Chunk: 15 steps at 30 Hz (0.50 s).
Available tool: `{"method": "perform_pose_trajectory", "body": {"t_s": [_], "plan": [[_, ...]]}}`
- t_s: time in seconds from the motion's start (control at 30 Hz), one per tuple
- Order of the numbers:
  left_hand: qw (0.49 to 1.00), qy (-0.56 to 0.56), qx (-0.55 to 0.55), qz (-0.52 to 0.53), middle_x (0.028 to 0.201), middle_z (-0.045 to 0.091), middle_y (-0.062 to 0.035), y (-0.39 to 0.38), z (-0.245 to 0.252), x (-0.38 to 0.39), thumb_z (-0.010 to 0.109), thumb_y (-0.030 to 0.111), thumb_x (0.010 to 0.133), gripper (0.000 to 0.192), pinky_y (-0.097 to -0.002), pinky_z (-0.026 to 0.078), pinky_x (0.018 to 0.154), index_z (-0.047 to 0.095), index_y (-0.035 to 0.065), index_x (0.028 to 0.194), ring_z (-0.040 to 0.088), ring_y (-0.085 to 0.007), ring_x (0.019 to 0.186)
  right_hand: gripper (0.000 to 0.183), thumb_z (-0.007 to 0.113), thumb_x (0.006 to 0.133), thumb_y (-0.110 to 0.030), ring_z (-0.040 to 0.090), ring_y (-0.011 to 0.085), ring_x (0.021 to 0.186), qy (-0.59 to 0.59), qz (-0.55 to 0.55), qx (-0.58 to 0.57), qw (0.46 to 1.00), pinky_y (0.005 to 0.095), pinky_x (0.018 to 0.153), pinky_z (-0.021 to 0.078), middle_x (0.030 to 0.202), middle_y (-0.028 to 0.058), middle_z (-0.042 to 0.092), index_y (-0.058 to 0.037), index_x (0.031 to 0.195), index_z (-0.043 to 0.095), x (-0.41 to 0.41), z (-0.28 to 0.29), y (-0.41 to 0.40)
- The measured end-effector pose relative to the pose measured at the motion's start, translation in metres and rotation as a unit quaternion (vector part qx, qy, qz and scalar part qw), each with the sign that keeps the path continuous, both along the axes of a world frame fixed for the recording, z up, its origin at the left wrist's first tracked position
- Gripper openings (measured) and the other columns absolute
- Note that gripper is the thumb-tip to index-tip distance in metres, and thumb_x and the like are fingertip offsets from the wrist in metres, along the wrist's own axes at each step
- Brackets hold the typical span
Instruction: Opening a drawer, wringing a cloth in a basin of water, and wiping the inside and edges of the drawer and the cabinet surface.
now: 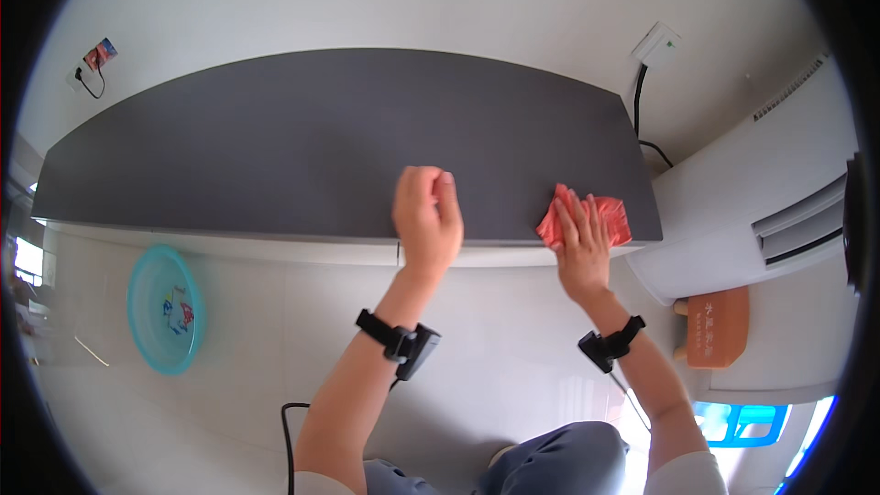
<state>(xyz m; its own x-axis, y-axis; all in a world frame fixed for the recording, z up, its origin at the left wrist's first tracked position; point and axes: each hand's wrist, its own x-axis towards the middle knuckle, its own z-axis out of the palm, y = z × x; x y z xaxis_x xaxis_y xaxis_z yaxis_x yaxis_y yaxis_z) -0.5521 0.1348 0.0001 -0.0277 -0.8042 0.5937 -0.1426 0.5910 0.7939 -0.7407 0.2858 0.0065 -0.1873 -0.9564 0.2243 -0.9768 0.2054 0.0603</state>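
Observation:
My right hand (583, 237) lies flat with fingers spread on a crumpled red cloth (615, 216), pressing it against the dark grey top of a long low cabinet (295, 144). The cloth is at the right end of that top, along its front edge. Near the middle of the front edge, my left hand (430, 220) is loosely curled, thumb close to the bent fingers, and nothing shows in it. Whether it touches the surface is hard to tell. Each wrist wears a black strap with a small box and a cable.
A turquoise plastic basin (137, 313) stands on the pale floor at left. Close to the cabinet's right end rises a white appliance with a vent (708, 199). Beyond it is an orange stool (718, 326). Cables run from wall sockets (656, 45) at right and left.

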Motion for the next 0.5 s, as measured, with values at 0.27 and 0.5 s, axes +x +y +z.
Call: {"method": "perform_pose_trajectory", "body": {"t_s": [0.27, 0.5], "plan": [[0.971, -0.109, -0.047, 0.210, 0.078, 0.044, -0.0100, 0.022, -0.100, 0.195, 0.049, -0.003, 0.086, 0.007, -0.0334, 0.036, 0.061, 0.046, 0.0021, 0.083, 0.041, -0.0246, 0.068, 0.065, 0.063, 0.082, -0.029, 0.024, 0.0314, 0.136, 0.035, 0.112, 0.014, 0.993, 0.0472, 0.108, 0.0278, 0.147, 0.0019, 0.027, -0.0175, 0.140, 0.035, 0.083, -0.004, -0.060], [0.851, -0.397, 0.063, 0.337, 0.088, 0.049, -0.0133, 0.094, -0.217, 0.326, 0.047, 0.008, 0.089, 0.007, -0.0415, 0.040, 0.073, 0.046, 0.0022, 0.085, 0.049, -0.0316, 0.084, 0.061, 0.050, 0.088, -0.019, 0.018, 0.0342, 0.138, 0.033, 0.258, 0.013, 0.966, 0.0484, 0.109, 0.0245, 0.151, 0.0047, 0.019, -0.0159, 0.144, 0.025, 0.298, -0.008, -0.194]]}}
